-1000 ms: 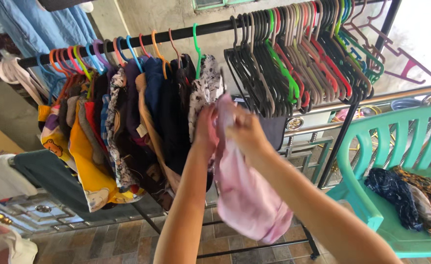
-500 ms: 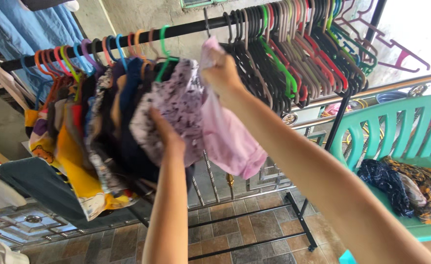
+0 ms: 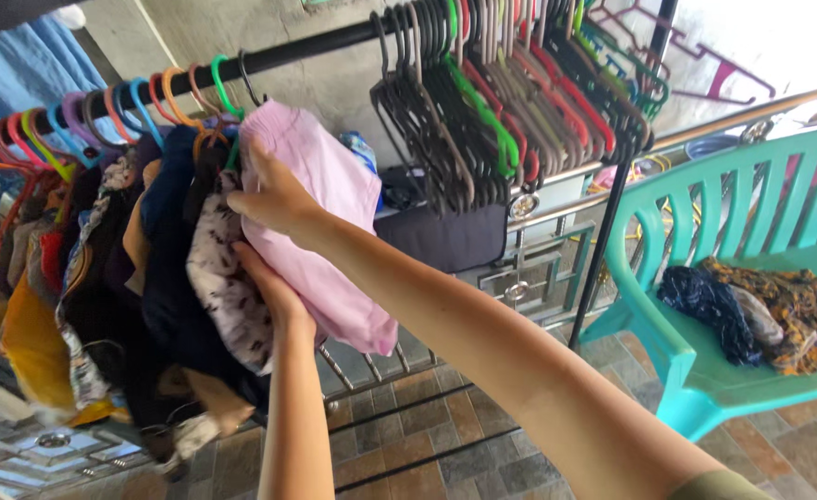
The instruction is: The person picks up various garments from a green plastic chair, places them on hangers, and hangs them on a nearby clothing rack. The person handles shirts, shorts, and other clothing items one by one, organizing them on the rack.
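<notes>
A pale pink garment (image 3: 334,194) hangs on the black rail (image 3: 320,44) from a dark hanger hook (image 3: 245,81), right of a row of hung clothes. My right hand (image 3: 277,196) grips its upper left edge. My left hand (image 3: 274,289) lies flat just below, fingers up, pressed between the pink garment and a white patterned garment (image 3: 218,287) beside it. Dark and yellow clothes on coloured hangers (image 3: 140,97) fill the rail further left.
A thick bunch of empty hangers (image 3: 482,102) hangs on the rail to the right. A teal plastic chair (image 3: 672,347) at the right holds a pile of dark and patterned clothes (image 3: 760,310). Behind the rack runs a metal railing (image 3: 538,268); below is tiled floor (image 3: 445,444).
The pink garment went from being held in front of the rack up onto the rail. My left hand pushed the patterned garment left and now rests under the pink one.
</notes>
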